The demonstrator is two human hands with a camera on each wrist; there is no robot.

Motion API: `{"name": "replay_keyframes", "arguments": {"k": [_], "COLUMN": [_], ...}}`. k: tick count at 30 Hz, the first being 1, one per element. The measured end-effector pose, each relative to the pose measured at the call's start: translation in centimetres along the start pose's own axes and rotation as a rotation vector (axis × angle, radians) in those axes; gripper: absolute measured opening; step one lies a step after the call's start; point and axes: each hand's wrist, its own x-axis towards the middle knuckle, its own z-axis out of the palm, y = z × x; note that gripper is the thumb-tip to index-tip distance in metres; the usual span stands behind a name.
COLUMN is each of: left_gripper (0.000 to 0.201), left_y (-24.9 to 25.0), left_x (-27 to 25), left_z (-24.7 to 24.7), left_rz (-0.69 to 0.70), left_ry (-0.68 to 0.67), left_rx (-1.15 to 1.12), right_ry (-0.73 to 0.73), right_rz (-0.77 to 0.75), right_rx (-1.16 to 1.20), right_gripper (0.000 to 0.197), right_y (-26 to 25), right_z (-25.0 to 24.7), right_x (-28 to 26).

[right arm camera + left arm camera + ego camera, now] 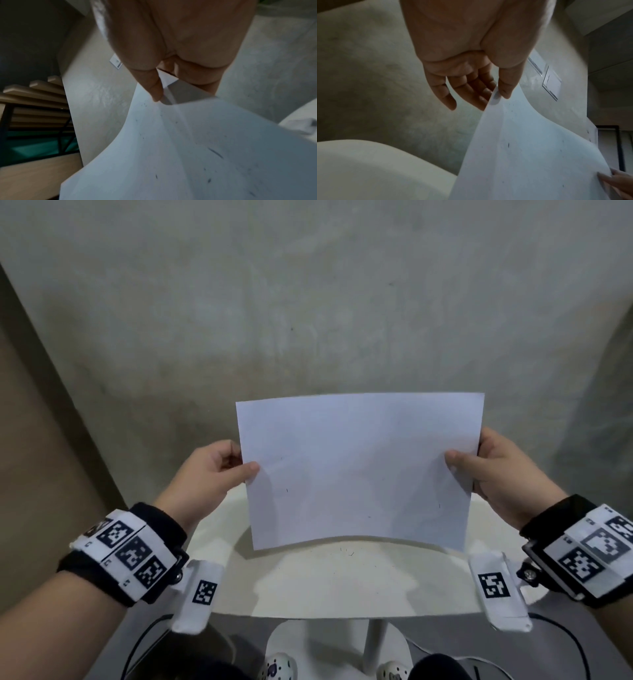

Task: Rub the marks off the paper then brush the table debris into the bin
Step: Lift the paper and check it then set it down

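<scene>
Both hands hold the sheet of paper point(359, 470) up in the air above the white surface point(342, 583), the left hand point(212, 470) pinching its left edge between thumb and fingers and the right hand point(496, 470) pinching its right edge the same way. Small dark specks and short strokes dot the sheet, and a few dark crumbs point(346, 551) lie on the surface just below its lower edge.
</scene>
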Motion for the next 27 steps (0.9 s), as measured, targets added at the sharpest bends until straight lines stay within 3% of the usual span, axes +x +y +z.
{"name": "replay_keyframes", "arguments": {"k": [4,10,17,22,27], "left_gripper": [0.021,0.028,0.025,0.018,0.02], "left_y": [-0.7,0.2,0.0,-1.0,-0.5], "left_x": [-1.0,-1.4,-1.9,-2.3,-2.3], "left_z": [0.7,1.1,1.0,1.3,1.2], "left_rz": [-0.015,0.07,0.089,0.011,0.09], "left_ry": [-0.109,-0.102,-0.081,-0.164,-0.091], "left_rx": [0.111,0.099,0.074,0.23,0.07], "right_ry": [-0.029,-0.05,-0.062,-0.098,-0.085], "right_rz": [0.037,-0.009,-0.047,-0.01,-0.056], "right_rx": [-0.013,0.071,0.112,-0.022,0.043], "right_gripper": [0.028,0.031,0.03,0.034,0.037], "right_y": [1.4,1.6,1.2,2.6,2.4], "right_z": [0.2,0.0,-0.1,0.5,0.4], "right_x": [-0.7,-1.4,-1.6,-2.1,-2.0]}}
